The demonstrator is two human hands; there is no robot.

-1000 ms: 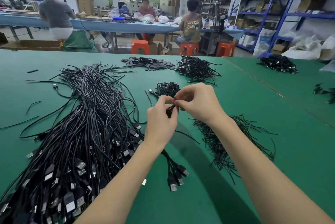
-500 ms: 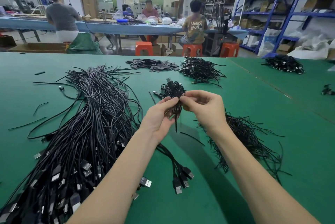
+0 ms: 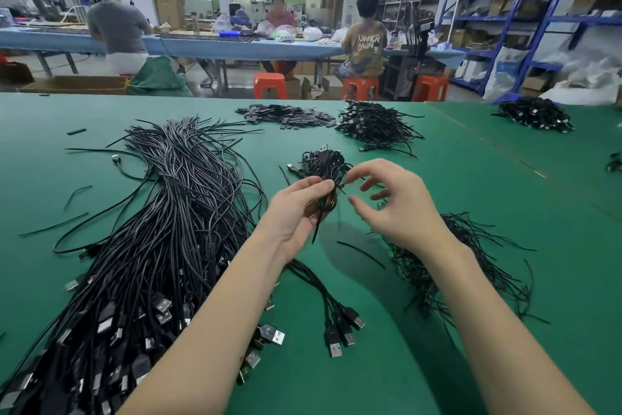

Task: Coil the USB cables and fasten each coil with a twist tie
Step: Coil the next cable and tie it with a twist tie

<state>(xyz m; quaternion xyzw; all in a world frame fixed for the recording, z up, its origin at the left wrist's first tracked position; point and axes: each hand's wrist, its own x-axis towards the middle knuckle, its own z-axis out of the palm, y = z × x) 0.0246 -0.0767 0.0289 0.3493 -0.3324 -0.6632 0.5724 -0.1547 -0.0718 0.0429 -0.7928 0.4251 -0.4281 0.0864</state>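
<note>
Sprawling across the left of the green felt-covered table (image 3: 437, 179) is a large bundle of loose black USB cables (image 3: 151, 229). Right of it, the left hand (image 3: 296, 212) grips a small black coiled cable (image 3: 328, 201), fingers curled around it, a thin tail hanging below. The right hand (image 3: 393, 206) hovers just beside the coil, fingers spread apart, apparently holding nothing. Under the right forearm lies a pile of thin black twist ties (image 3: 471, 263).

left hand (image 3: 296, 209) curled, gripping; right hand (image 3: 393, 202) fingers spread, loose
</note>
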